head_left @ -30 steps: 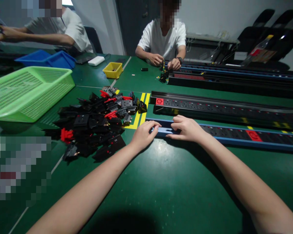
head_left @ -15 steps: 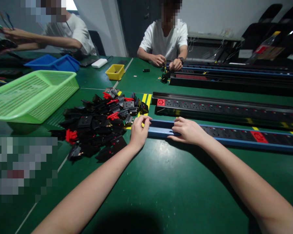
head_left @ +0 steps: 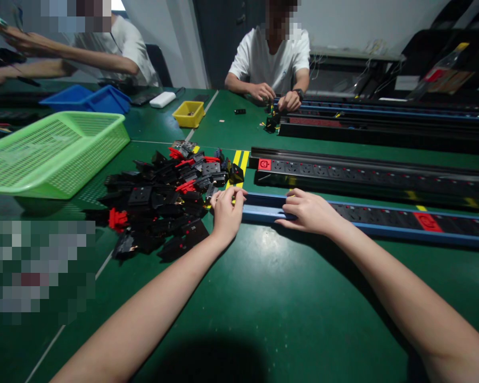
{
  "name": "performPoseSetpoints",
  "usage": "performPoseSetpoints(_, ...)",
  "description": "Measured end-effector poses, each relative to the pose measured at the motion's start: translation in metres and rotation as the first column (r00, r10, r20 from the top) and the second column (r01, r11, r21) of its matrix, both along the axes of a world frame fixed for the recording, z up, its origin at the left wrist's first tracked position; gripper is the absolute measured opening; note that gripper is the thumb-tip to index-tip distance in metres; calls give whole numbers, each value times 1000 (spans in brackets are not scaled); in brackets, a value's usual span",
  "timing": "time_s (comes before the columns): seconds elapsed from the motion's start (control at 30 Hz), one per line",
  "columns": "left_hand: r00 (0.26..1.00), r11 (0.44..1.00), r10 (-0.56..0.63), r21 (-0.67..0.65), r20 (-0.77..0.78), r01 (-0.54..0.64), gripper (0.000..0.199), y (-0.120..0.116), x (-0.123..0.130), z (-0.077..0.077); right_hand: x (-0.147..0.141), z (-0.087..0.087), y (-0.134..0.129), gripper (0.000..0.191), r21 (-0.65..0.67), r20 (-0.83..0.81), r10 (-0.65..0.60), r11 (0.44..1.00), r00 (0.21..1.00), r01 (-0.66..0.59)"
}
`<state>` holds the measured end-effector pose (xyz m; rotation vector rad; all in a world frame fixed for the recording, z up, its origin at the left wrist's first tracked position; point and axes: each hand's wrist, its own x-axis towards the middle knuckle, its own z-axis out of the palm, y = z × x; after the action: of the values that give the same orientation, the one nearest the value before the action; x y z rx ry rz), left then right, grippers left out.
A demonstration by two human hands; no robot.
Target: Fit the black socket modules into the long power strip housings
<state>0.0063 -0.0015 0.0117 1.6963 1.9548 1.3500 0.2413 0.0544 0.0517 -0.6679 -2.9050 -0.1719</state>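
A blue metal rail (head_left: 261,215) lies on the green table, its left part a bare channel and its right part filled with black socket modules (head_left: 367,217) and one red one (head_left: 428,222). My left hand (head_left: 227,215) is closed round the rail's left end, with the fingertips at its rim. Farther right, my right hand (head_left: 313,214) grips across the channel, fingers on the far edge and thumb at the near side. Whatever lies under the right palm is hidden. Close to my left hand is a heap of loose black and red socket modules (head_left: 140,197).
Behind the blue rail lies a black rail with sockets (head_left: 343,173). A green basket (head_left: 91,154), blue bins (head_left: 69,101) and a yellow bin (head_left: 189,114) stand at the left and back. A person (head_left: 273,64) works with wires opposite; another person (head_left: 127,50) sits at the left.
Both my hands stay at almost the same places on the blue rail. My left fingers have shifted slightly at its end. The left person's arms have moved; the view has tilted a little.
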Motion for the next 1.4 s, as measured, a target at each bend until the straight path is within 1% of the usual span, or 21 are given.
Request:
performPoseSetpoints(0.13,1000,1000,-10,-16,-25,10,34,-2,2,0,0,1,0,40,-8,6,-6,1000,1000,7)
performPoseSetpoints(0.23,998,999,-47,-11,-38,46,37,-3,2,-1,0,1,0,39,-19,8,-8,1000,1000,8)
performPoseSetpoints(0.33,995,995,-97,7,6,97,39,-1,1,-3,0,0,1,37,-26,2,1,1000,1000,-1)
performPoseSetpoints(0.4,993,994,-111,8,46,111,38,-1,0,-3,0,0,1,37,-24,-4,4,1000,1000,-4)
performPoseSetpoints(0.47,992,993,-116,16,53,115,37,-1,-1,-3,0,0,1,37,-20,-8,1,1000,1000,-1)
performPoseSetpoints(0.53,996,995,-90,42,1,90,34,-3,0,-3,0,0,1,37,-17,-7,-2,1000,1000,2)
performPoseSetpoints(0.6,997,996,-34,78,-74,40,31,-4,1,-2,0,0,1,38,-16,-2,5,1000,1000,-5)
performPoseSetpoints(0.67,993,994,25,111,-116,-12,27,-6,2,-2,0,0,1,38,-15,4,11,1000,1000,-11)
performPoseSetpoints(0.83,992,986,98,140,-81,-87,22,-5,3,-2,0,0,1,40,-3,7,11,1000,1000,-11)
performPoseSetpoints(1.0,992,987,115,117,-57,-108,20,-2,3,-3,0,0,2,38,14,-7,25,1000,1000,-25)
performPoseSetpoints(1.27,986,984,160,87,-47,-156,18,0,1,-6,0,2,2,35,-9,-15,43,999,999,-43)
performPoseSetpoints(1.4,985,983,167,81,-41,-164,18,1,0,-7,-1,2,2,38,6,5,43,999,999,-43)
